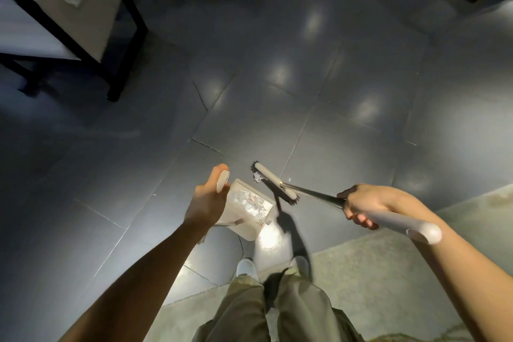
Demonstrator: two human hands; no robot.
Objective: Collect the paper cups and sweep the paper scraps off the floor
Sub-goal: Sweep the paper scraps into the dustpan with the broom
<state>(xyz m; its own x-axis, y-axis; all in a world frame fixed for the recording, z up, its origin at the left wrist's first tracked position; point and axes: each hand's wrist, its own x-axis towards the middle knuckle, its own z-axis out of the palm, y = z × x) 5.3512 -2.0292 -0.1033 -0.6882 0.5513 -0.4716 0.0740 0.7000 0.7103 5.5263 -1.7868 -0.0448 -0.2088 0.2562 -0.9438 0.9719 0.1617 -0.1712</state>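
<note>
— Scraps [251, 203] lie in the dustpan [245, 230], whose handle the left hand [206, 200] grips; 1 clings by the broom [274, 183] head.
— And the right hand [361, 207] wraps the shaft. Set the dustpan lip flat on the floor [305, 91], then flick short strokes inward.

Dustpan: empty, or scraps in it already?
Not empty: white paper scraps lie inside the dustpan, held by the left hand.

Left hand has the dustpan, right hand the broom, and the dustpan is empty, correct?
Not empty: the head view shows white scraps lying in the dustpan. The rest holds: the left hand grips the dustpan, the right hand grips the broom.
</note>
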